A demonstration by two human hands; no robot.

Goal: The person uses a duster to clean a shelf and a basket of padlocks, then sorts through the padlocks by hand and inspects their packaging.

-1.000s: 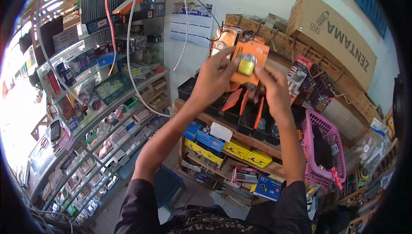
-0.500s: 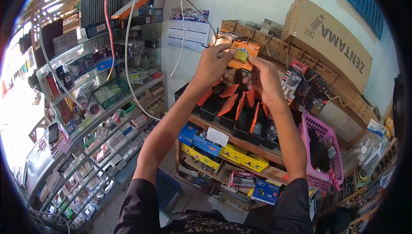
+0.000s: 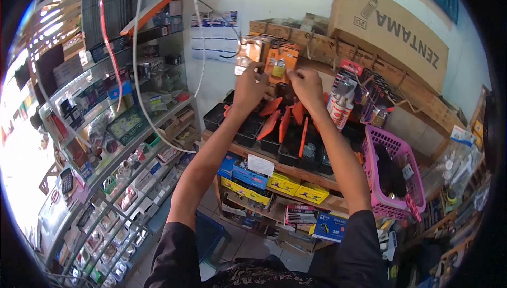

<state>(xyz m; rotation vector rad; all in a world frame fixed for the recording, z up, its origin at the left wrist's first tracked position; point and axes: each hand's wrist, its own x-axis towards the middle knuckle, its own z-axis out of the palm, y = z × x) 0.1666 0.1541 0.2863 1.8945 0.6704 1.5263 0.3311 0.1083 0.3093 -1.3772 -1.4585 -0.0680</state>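
An orange card pack with a yellow padlock (image 3: 279,68) hangs at the wooden rack, in front of similar packs. My left hand (image 3: 250,84) is just left of it, by a shiny orange-edged pack (image 3: 249,53), its fingers partly bent; whether they grip anything is unclear. To the right of the padlock pack is my right hand (image 3: 307,86), fingers curled near its lower corner, and contact cannot be made out. Below both hands stand black bins (image 3: 249,131) with orange flaps (image 3: 270,124).
A pink basket (image 3: 376,174) stands right of the bins. Behind is a large cardboard box (image 3: 393,29). Glass shelves (image 3: 113,116) line the left side, and cables hang before them. Yellow boxes (image 3: 284,183) sit below the bins.
The padlock pack was between both hands and now hangs at the rack. My hands have moved apart to either side of it. The camera view has shifted.
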